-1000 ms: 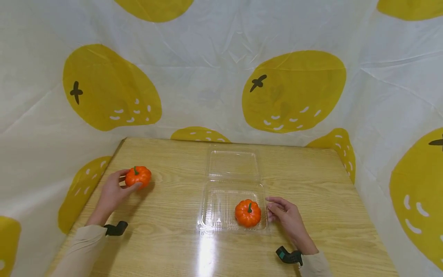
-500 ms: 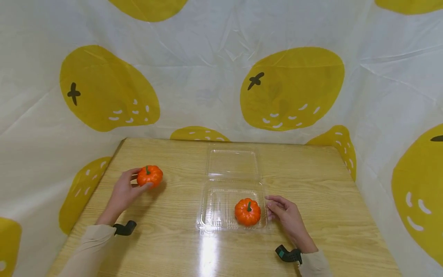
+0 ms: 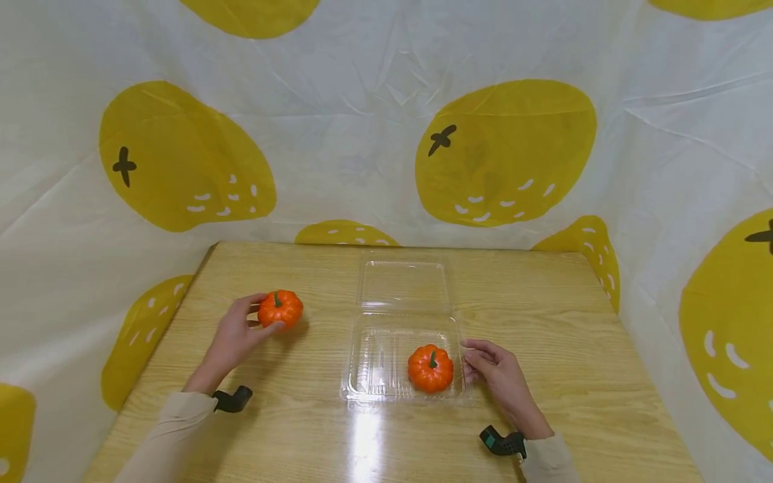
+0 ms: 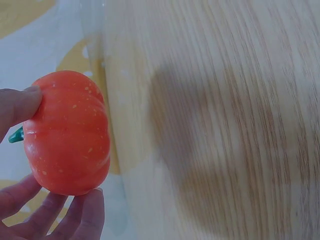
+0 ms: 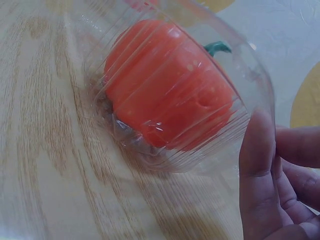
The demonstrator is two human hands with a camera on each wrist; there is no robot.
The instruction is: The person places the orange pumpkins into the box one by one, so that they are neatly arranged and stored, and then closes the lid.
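My left hand [image 3: 237,337] holds a small orange pumpkin [image 3: 281,309] with a green stem above the left part of the table. In the left wrist view the thumb is at one side of this pumpkin [image 4: 69,134] and several fingers at the other, with its shadow on the wood beyond. A second orange pumpkin [image 3: 431,369] sits in the right half of a clear plastic clamshell container [image 3: 370,392], whose lid [image 3: 403,283] lies folded back, away from me. My right hand [image 3: 500,374] pinches the container's right rim between thumb and fingers, as the right wrist view shows.
The wooden table [image 3: 580,335] extends on both sides of the container. Behind it and at both sides hangs a white cloth [image 3: 350,168] printed with large yellow fruit. A black camera mount is strapped at each wrist.
My left hand has carried its pumpkin to the right, nearer the container. The right hand stays at the container's rim, and the pumpkin inside keeps its place.
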